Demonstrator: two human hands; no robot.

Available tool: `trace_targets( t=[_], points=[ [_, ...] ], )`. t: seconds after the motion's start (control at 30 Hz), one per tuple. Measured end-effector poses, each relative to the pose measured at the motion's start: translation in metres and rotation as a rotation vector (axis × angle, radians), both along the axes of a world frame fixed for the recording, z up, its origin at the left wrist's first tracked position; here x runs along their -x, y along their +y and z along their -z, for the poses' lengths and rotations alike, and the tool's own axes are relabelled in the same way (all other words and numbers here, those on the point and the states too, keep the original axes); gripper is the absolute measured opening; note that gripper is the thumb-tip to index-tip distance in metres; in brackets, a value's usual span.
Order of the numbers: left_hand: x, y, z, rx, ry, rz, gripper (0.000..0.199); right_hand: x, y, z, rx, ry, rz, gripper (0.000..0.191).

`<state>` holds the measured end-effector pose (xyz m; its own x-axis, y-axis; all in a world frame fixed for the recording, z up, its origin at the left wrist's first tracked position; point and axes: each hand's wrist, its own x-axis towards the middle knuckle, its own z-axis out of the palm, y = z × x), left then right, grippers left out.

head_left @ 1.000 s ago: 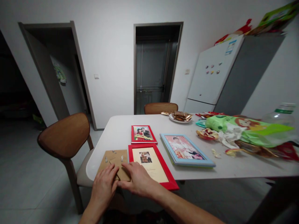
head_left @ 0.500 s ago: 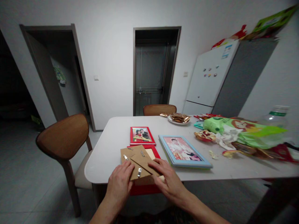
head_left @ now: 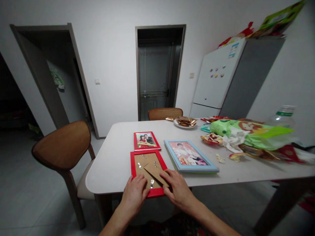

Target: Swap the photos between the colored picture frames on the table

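Observation:
A red picture frame [head_left: 133, 164] lies face down at the table's near edge. Its brown backing board [head_left: 144, 170] sits inside the red border, with metal clips and a slanted stand flap [head_left: 156, 174] on it. My left hand [head_left: 135, 190] grips the frame's lower left corner, its fingers curled over the border and board. At the lower right side, my right hand [head_left: 177, 187] holds the frame's edge, fingertips against the flap. Just beyond lies a smaller-looking red frame with a photo [head_left: 147, 141]. To the right, a light blue photo frame [head_left: 189, 155] rests on something with a green edge.
A plate of wrapped snacks [head_left: 185, 122] stands at the table's far side. On the right are a pomegranate piece [head_left: 212, 139], a green plastic bag [head_left: 256, 132], crumpled tissue and a clear bottle [head_left: 283, 117]. Wooden chairs [head_left: 64, 144] stand left and behind.
The backing board, tilted over the red frame before, now lies within its border. Both hands moved with it and now hold the frame's lower corners. The view shifted slightly.

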<state>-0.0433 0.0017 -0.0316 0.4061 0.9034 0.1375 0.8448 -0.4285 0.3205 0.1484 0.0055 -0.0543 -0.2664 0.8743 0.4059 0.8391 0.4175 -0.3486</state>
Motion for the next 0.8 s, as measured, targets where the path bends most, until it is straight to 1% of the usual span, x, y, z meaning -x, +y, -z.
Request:
trace_targets(
  t=[0.07,0.17,0.27,0.33,0.43,0.53,0.67,0.8],
  points=[
    [0.002,-0.002,0.001,-0.004,-0.009,0.01,0.034,-0.002,0.001,0.002,0.002,-0.029,0.0,0.038],
    [0.005,-0.005,0.005,0.0,-0.029,0.028,0.046,-0.005,0.002,0.0,0.03,-0.063,-0.009,0.038],
    [0.007,-0.006,0.009,0.001,-0.064,0.028,0.039,-0.005,0.006,-0.007,0.07,-0.098,-0.038,0.033],
    [0.008,-0.006,0.01,-0.007,-0.091,0.028,0.034,-0.002,0.015,-0.011,0.076,-0.12,-0.051,0.03],
    [0.008,-0.005,0.01,-0.019,-0.107,0.032,0.036,0.011,0.036,-0.015,0.051,-0.139,-0.044,0.03],
    [0.007,-0.004,0.008,-0.018,-0.087,0.031,0.04,0.03,0.064,-0.014,0.046,-0.165,-0.036,0.031],
    [0.007,-0.004,0.007,-0.005,-0.069,0.038,0.042,0.052,0.097,-0.012,0.117,-0.25,0.035,0.03],
    [0.009,-0.003,0.01,0.001,-0.074,0.034,0.052,0.062,0.118,-0.012,0.151,-0.268,0.051,0.029]
  ],
)
